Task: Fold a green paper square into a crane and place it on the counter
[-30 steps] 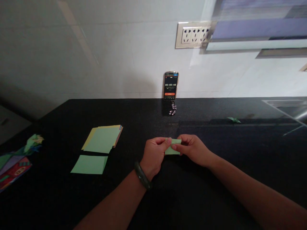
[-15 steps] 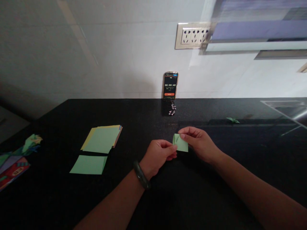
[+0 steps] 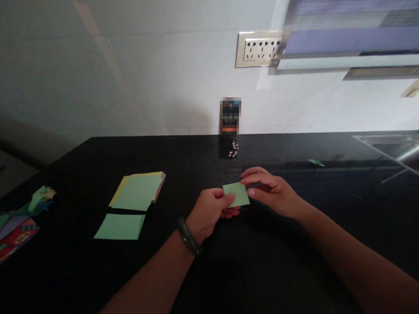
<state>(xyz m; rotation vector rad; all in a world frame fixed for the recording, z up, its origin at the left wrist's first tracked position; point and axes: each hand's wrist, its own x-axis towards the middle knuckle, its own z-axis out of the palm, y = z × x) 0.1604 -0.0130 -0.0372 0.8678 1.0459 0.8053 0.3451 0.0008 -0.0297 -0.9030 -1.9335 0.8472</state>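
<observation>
A small folded light-green paper (image 3: 236, 194) is held just above the black countertop (image 3: 294, 261), near its middle. My left hand (image 3: 211, 211), with a dark bangle on the wrist, pinches the paper's lower left corner between thumb and fingers. My right hand (image 3: 271, 189) grips the paper's right edge, its fingers curled over the top and its thumb below. The paper's flat face is turned up toward me.
A stack of coloured paper sheets (image 3: 139, 191) lies to the left, with a single green sheet (image 3: 120, 226) in front of it. A phone (image 3: 231, 117) leans on the back wall. A small green folded figure (image 3: 316, 162) sits far right. Colourful paper items (image 3: 19, 218) lie at the left edge.
The paper was a narrow strip pinched between both hands, then was opened and turned. Now it shows a wider flat face, and my right hand has shifted up and right.
</observation>
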